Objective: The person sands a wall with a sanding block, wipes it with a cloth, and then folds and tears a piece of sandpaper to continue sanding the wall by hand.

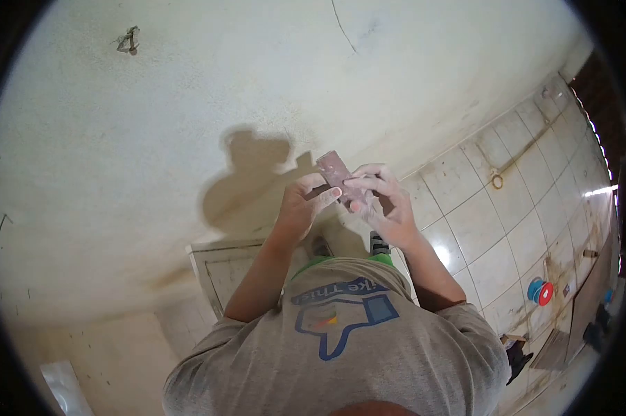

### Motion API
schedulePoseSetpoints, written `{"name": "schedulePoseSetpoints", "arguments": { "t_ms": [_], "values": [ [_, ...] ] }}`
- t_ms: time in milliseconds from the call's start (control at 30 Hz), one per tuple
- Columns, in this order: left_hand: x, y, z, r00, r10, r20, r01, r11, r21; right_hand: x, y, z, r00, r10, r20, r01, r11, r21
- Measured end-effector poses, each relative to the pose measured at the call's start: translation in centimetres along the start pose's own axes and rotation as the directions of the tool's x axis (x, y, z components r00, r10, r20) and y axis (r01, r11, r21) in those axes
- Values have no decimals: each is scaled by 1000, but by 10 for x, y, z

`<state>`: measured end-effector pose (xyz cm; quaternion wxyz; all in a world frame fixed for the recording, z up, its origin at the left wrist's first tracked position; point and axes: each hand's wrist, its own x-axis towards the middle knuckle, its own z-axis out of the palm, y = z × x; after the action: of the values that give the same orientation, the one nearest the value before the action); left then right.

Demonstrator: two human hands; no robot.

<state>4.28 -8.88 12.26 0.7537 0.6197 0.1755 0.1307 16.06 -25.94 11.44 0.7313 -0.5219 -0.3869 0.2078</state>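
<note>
Sandpaper (332,168) is being readied, by the look of it: you are holding the reddish strip between both hands in front of the plastered wall (188,83), apparently folding or squaring it. Your left hand (304,204) is pinching its lower part, and your right hand (383,200) is closing its fingers over the right side. The strip's upper end is sticking up above both hands. The next move, I judge, is calling for a flat, firm hold.

Pale plaster wall (188,90), glossy tiled floor (493,229), red-blue spool (540,291) nearby.
</note>
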Motion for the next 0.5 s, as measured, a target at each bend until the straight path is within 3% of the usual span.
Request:
{"name": "schedulePoseSetpoints", "arguments": {
  "t_ms": [67,167,300,500],
  "values": [
    [-3,12,-11,993,-95,63,96,995,-11,-4,-12,1,993,-99,66,112,963,-247],
    [-10,18,-23,970,-189,153,234,892,-387,-2,-20,29,998,-53,-45,48,994,-98],
    [-13,21,-45,908,-119,401,302,849,-433,6,-18,48,997,-50,52,57,990,-132],
    [-4,15,-75,852,-85,517,365,804,-469,18,-22,81,991,-132,9,126,921,-370]
  ]
}}
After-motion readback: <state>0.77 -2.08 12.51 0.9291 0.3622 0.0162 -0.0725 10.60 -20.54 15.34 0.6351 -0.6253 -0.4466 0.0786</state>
